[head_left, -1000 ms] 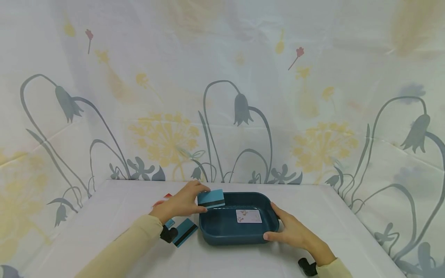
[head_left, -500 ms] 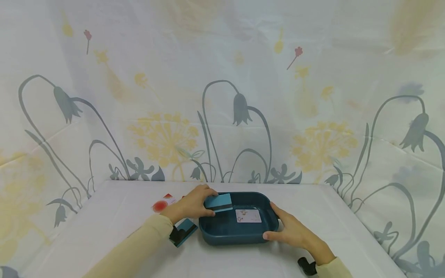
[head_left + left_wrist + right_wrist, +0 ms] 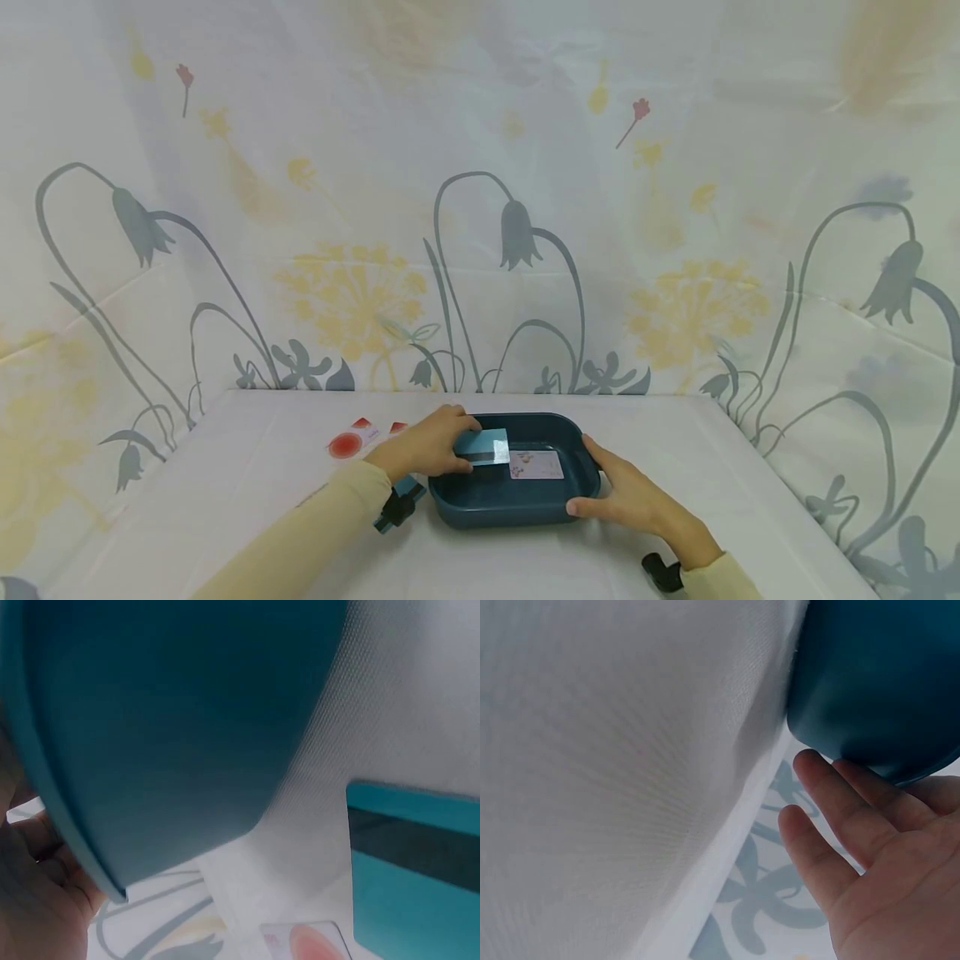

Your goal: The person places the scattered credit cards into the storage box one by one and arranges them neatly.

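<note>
A dark teal plastic tray (image 3: pixel 517 510) stands on the white table. My left hand (image 3: pixel 429 446) reaches over its left rim and pinches a blue card (image 3: pixel 491 448) with a dark stripe, held tilted inside the tray. A white card (image 3: pixel 536 465) with a small floral print lies on the tray floor beside it. At the tray's right end my right hand (image 3: pixel 637 500) grips, thumb at the front and fingers along the far side. The right wrist view shows those fingers (image 3: pixel 847 802) against the outer wall, two of them apart from it.
Left of the tray lies another blue striped card (image 3: pixel 420 877), partly hidden by the black wrist camera (image 3: pixel 401 503) in the head view. Red-and-white cards (image 3: pixel 347 443) lie farther back. A flower-printed cloth (image 3: pixel 480 208) hangs behind the table (image 3: pixel 247 467).
My left hand has moved right and lower, taking the blue card from above the tray's left rim down into the tray. My right hand stays at the tray's right end.
</note>
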Action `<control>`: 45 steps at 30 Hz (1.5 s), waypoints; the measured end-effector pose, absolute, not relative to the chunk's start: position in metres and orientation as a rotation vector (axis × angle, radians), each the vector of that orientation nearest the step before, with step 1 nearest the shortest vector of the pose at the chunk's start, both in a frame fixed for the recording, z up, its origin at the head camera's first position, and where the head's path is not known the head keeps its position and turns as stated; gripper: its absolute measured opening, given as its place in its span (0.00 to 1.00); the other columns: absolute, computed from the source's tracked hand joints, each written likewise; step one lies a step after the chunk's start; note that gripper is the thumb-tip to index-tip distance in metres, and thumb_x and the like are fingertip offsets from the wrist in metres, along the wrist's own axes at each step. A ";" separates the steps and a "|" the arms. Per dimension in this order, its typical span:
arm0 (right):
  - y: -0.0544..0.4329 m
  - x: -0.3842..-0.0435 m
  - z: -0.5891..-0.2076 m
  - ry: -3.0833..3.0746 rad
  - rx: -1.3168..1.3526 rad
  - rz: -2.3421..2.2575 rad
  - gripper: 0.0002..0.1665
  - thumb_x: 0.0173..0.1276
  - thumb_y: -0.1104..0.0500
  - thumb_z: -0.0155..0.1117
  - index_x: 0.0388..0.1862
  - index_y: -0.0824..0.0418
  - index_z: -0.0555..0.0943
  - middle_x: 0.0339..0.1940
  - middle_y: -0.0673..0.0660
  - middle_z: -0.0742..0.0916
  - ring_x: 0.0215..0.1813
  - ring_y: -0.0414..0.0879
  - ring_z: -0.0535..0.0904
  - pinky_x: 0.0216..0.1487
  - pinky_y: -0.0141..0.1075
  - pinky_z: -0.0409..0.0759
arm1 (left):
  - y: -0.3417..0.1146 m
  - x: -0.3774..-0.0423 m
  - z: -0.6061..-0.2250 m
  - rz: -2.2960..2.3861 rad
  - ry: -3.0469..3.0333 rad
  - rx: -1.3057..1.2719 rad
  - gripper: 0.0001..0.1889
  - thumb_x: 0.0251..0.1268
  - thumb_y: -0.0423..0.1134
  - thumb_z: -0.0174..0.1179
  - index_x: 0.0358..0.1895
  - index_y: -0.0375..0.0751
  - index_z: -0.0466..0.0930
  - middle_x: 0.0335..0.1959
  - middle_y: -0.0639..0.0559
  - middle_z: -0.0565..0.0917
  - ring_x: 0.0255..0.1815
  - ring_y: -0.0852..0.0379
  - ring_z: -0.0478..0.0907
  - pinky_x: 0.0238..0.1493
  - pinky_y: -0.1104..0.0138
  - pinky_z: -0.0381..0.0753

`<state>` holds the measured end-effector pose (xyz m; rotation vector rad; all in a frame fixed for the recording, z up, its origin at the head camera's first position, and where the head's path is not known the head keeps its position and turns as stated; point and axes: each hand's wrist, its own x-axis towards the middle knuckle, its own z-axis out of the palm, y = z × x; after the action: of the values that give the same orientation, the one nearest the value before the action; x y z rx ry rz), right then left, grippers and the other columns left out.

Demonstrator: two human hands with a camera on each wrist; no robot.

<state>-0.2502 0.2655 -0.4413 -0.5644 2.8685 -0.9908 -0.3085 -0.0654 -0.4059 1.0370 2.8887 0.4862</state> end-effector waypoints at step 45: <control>0.266 -0.251 -0.439 2.851 -0.599 -1.010 0.64 0.53 0.38 0.70 0.76 0.67 0.49 0.74 0.65 0.60 0.72 0.61 0.58 0.66 0.59 0.58 | -0.035 -0.309 -0.408 0.003 2.859 0.968 0.30 0.46 0.52 0.74 0.54 0.47 0.79 0.46 0.52 0.78 0.47 0.56 0.73 0.53 0.62 0.74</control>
<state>-0.2509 0.2662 -0.4392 -0.5988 2.8514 -1.0103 -0.3094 -0.0352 -0.4083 0.9680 2.8590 0.0033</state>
